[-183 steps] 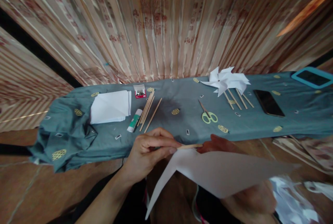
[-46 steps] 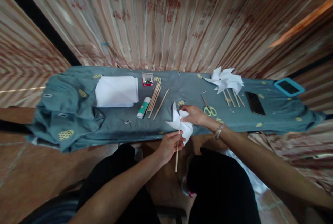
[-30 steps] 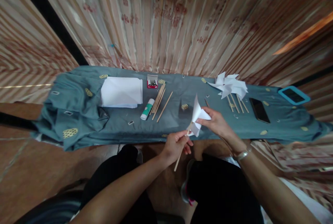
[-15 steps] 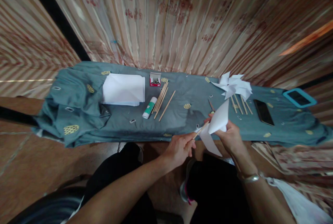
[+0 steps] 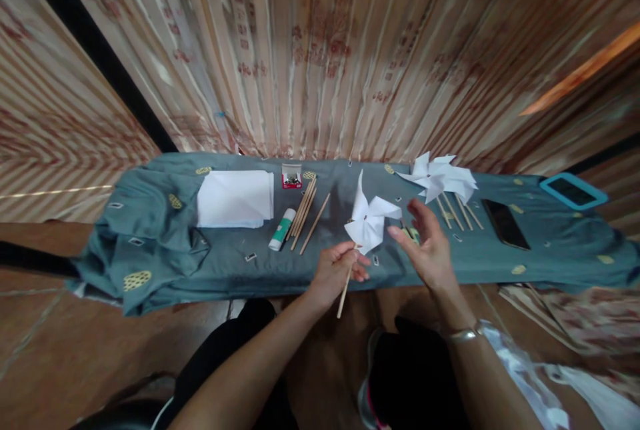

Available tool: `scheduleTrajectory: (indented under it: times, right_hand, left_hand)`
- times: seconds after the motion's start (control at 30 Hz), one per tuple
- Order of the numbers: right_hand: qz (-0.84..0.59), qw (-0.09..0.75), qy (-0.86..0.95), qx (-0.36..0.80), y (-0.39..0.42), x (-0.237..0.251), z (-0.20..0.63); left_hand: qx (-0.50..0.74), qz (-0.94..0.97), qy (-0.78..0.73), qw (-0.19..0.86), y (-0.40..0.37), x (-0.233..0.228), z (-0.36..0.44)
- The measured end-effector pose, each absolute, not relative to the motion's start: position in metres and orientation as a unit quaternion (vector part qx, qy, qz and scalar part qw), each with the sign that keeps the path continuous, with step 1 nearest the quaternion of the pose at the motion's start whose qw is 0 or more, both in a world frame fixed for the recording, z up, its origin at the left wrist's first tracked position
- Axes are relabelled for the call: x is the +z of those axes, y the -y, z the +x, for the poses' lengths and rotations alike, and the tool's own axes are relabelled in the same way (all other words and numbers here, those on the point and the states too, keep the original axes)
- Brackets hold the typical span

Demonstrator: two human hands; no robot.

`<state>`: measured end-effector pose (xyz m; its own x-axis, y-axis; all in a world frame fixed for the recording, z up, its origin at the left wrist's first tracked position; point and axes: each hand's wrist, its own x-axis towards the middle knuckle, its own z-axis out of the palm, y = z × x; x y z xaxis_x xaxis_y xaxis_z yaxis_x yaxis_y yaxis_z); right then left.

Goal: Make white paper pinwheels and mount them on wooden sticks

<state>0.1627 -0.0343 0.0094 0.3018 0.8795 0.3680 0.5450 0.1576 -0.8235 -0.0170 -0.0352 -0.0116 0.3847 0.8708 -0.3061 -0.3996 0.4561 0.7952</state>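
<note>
A white paper pinwheel [image 5: 367,222] on a wooden stick stands tilted over the front of the cloth-covered table. My left hand [image 5: 336,271] pinches its stick just below the paper blades, and the stick's lower end pokes out beneath the fingers. To the right of the blades is my right hand [image 5: 427,247], fingers apart, holding nothing. Partly hidden behind that hand, scissors [image 5: 411,234] lie on the cloth. Several finished pinwheels [image 5: 443,177] rest in a pile farther right, their sticks pointing toward me.
On the left lies a stack of white paper [image 5: 235,198]. Near it are a small red box of pins [image 5: 291,178], a green-and-white glue stick [image 5: 283,230] and several wooden sticks [image 5: 303,211]. A dark phone [image 5: 505,223] and a blue-framed device [image 5: 575,191] lie at the right.
My right hand has let go of the pinwheel's paper and opened. The left hand has turned the pinwheel upright, moving it left, with its blades now facing me.
</note>
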Motion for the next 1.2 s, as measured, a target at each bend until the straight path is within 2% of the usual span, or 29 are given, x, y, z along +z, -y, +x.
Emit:
scheduleTrajectory:
  times: [0.1,0.13,0.27,0.37,0.57,0.8,0.97,1.07,1.2]
  right_hand:
    - [-0.662,0.512,0.540,0.087,0.040,0.005,0.163]
    - [-0.667,0.498,0.545,0.099,0.043,0.002,0.160]
    - [-0.615,0.443,0.577,0.306,0.052,-0.017,0.136]
    - [-0.540,0.450,0.565,0.431,0.054,-0.029,0.116]
    - [-0.507,0.476,0.509,0.506,0.049,-0.038,0.113]
    - [-0.501,0.525,0.457,0.515,0.043,-0.031,0.134]
    - [-0.497,0.511,0.495,0.496,0.048,-0.031,0.136]
    - [-0.532,0.505,0.515,0.444,0.050,-0.026,0.143]
    - [-0.605,0.576,0.459,0.303,0.044,-0.016,0.167]
  left_hand:
    - [0.458,0.304,-0.371,0.748,0.018,-0.008,-0.016]
    - [0.472,0.296,-0.372,0.743,0.012,-0.007,-0.016]
    - [0.514,0.268,-0.363,0.729,0.000,-0.005,-0.013]
    - [0.530,0.266,-0.351,0.725,-0.003,-0.004,-0.007]
    - [0.512,0.304,-0.362,0.717,-0.002,-0.001,0.005]
    - [0.506,0.343,-0.411,0.676,0.004,-0.008,0.007]
    - [0.493,0.359,-0.435,0.663,0.007,-0.011,0.006]
    - [0.493,0.362,-0.442,0.657,0.007,-0.011,0.004]
    - [0.476,0.376,-0.454,0.652,0.008,-0.012,0.001]
